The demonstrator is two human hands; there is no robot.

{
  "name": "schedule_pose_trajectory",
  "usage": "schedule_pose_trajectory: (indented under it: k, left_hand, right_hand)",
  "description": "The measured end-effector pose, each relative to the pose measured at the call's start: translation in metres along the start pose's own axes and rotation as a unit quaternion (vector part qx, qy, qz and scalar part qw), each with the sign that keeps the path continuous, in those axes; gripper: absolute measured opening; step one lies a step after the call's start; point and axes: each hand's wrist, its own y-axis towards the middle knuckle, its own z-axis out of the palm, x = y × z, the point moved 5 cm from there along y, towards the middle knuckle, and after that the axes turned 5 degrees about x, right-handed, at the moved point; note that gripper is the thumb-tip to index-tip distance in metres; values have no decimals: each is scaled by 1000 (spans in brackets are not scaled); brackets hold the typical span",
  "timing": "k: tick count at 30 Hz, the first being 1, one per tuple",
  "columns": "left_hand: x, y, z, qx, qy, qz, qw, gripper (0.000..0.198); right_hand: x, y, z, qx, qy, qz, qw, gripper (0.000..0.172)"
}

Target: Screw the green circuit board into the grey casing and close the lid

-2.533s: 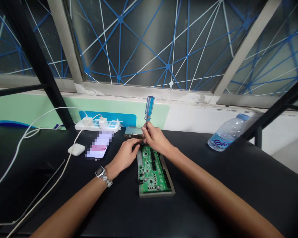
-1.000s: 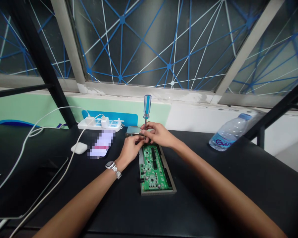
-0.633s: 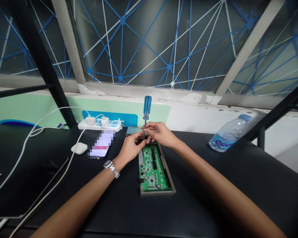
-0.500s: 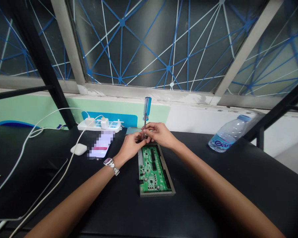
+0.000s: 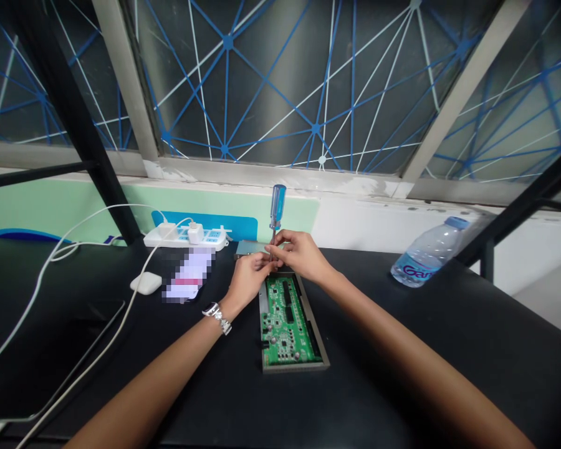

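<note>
A screwdriver (image 5: 277,206) with a clear and blue handle stands nearly upright, handle up, over the far end of a green circuit board (image 5: 285,324). The board lies in a shallow grey metal frame (image 5: 326,355). Closed in a pinch, my right hand (image 5: 303,252) grips the screwdriver's shaft below the handle. My left hand (image 5: 249,277), a silver watch on its wrist, has its fingers drawn together beside the lower shaft, over the frame's far edge. Whatever those fingers pinch is hidden, and so is the screwdriver's tip.
A flat metal piece (image 5: 245,248) lies behind my hands. To the left are a phone (image 5: 189,277), a white earbud case (image 5: 146,283), a power strip (image 5: 219,239), white cables (image 5: 135,290) and a tablet (image 5: 51,362). A water bottle (image 5: 427,252) leans at the right.
The screwdriver's handle leans slightly more to the right. My left wrist has shifted a little to the right and down. Both hands stay at the frame's far end.
</note>
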Motion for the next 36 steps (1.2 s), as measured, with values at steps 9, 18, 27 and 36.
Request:
schedule_pose_trajectory:
  k: [9,18,27,36]
  left_hand:
    - [-2,0,2,64,64,33,995,20]
    - [-11,-4,1,-10,66,53,996,19]
    - [2,-1,-1,-22,34,33,999,22]
    - [-3,1,0,50,75,46,995,26]
  right_hand:
    - [11,-1,1,107,141,9,984,31]
    - [6,1,3,30,100,17,994,23]
    - [3,1,4,-43,69,-6,997,25]
    - [8,1,3,104,154,14,982,35]
